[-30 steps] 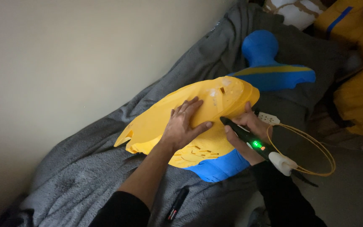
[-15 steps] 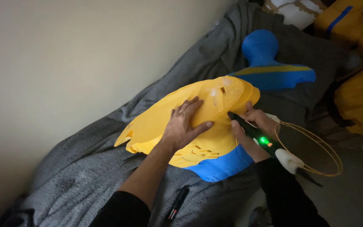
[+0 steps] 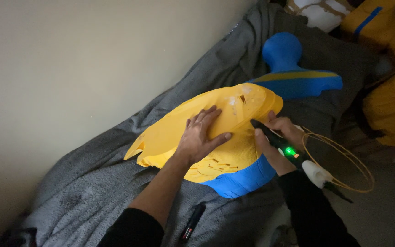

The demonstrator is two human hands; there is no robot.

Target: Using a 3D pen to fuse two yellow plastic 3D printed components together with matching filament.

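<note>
Big yellow shell (image 3: 179,132), curved plastic w/ a blue lower edge, lies on the grey blanket (image 3: 92,183) on the bed, right up near the pale wall (image 3: 69,59). Left hand (image 3: 200,137) flat on top of it, fingers spread, palm pressing down, gripping nothing, just bracing. Right hand (image 3: 277,137) wrapped around a black pen-shaped tool (image 3: 282,145), green light glowing on its body, tip touching the shell's right rim. White end of the tool sticks out behind the wrist, and a thin yellow filament (image 3: 344,160) loops out from there in a wide ring over the blanket. Both sleeves black. Small cut marks show on the shell's lower face, near the blue band. Further out: a blue head-and-shoulders form (image 3: 289,68) w/ a yellow stripe lies beyond the shell, apart from it. A black marker (image 3: 193,222) rests on the blanket by the left forearm. More yellow parts (image 3: 389,110) sit at the right edge, well apart.
</note>
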